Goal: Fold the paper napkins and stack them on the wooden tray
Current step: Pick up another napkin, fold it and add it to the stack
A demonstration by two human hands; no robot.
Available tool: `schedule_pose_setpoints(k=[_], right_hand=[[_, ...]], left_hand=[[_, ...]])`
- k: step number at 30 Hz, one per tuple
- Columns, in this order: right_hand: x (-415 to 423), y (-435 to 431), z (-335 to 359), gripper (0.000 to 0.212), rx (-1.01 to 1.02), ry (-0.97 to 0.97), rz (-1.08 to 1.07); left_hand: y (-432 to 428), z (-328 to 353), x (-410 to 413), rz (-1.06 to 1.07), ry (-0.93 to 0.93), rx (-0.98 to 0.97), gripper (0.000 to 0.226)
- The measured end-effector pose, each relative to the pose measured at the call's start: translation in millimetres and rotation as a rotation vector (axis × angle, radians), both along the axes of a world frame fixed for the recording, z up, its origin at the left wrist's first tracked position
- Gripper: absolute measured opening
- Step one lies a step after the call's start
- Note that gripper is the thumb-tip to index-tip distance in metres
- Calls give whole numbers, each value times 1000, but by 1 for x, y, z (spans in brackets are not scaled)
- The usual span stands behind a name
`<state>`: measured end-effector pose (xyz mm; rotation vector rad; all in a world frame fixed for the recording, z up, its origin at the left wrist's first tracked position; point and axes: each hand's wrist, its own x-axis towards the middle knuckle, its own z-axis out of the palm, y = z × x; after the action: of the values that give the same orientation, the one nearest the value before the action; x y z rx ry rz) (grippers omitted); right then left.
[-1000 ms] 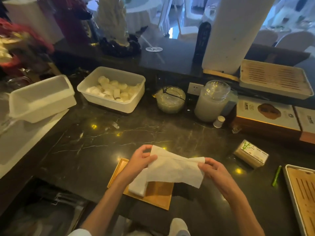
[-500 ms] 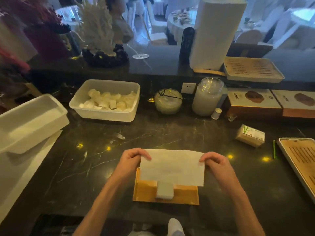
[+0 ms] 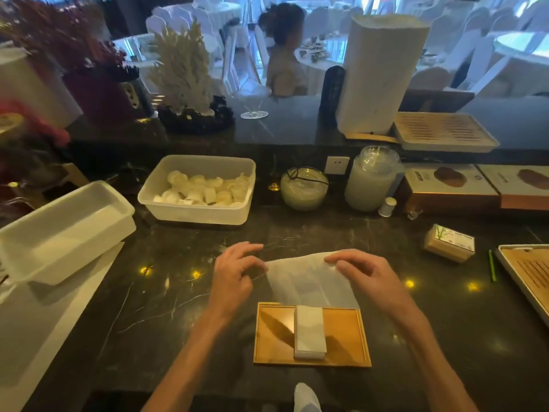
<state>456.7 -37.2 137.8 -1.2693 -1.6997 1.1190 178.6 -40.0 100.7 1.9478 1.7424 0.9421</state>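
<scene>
You are mid-fold on one sheet: the napkin hangs in the air just beyond the far edge of the wooden tray, its lower edge drooping over that rim. Your right hand has its fingertips pinched together on the top edge. Your left hand sits at the sheet's left corner with fingers spread and loosely curved, clamped on nothing I can see; whether a fingertip touches the paper I cannot tell. The folded stack lies in the middle of the tray, long side running near to far. The next move, as I judge it, calls for your left hand to take its corner so the two edges can be brought together squarely, since thin paper held at one point will sag and crease off-line. Keep the drooping edge off the stack, or it may nudge the pile askew. Nothing stands between you and the tray. The white tub of rolled pieces is far left, the small box and green stick lie to the right, and the slatted tray is at the right edge, all well apart.
</scene>
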Motion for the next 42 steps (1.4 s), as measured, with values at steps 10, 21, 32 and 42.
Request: schedule_pose_setpoints(k=[10, 21, 32, 42], right_hand=[[-26, 10, 30, 38, 109, -257, 345], [-34, -20, -17, 12, -301, 192, -94], [-44, -11, -22, 12, -312, 193, -133], [-41, 2, -12, 17, -334, 330, -83]], left_hand=[[-1, 20, 31, -470, -398, -358, 16], [-22, 15, 37, 10, -888, -408, 12], [-26, 19, 25, -10, -961, -421, 18], [-13, 25, 12, -126, -902, -471, 23]])
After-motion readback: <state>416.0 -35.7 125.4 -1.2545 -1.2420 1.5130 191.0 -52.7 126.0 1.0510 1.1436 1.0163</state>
